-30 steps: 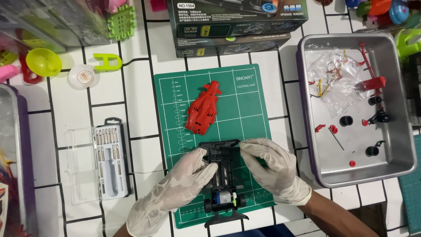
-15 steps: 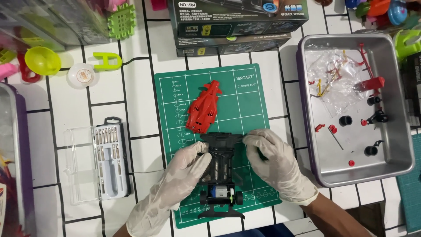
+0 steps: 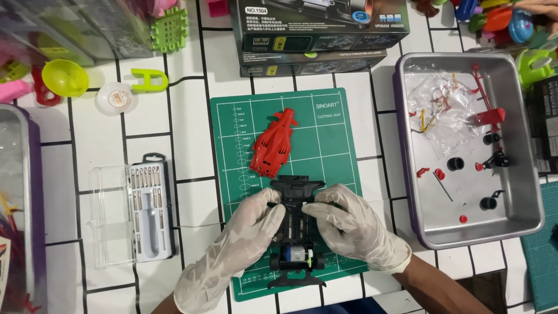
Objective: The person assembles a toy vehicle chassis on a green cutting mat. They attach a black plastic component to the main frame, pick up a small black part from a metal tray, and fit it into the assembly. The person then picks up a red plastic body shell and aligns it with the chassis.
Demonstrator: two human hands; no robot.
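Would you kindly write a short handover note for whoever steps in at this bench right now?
Left hand: gloved, grip on the left side of the black toy car frame.
Right hand: gloved, grip on its right side.
Frame lies on the green cutting mat, small motor seated at its near end.
Red car shell: loose on the mat beyond the frame, not fitted.
Metal tray on the right: small black wheels and red bits, unused.
Screwdriver set: open, at left.

Bright, even overhead light; soft shadows, sharp focus, faint glare on the metal tray (image 3: 526, 174).
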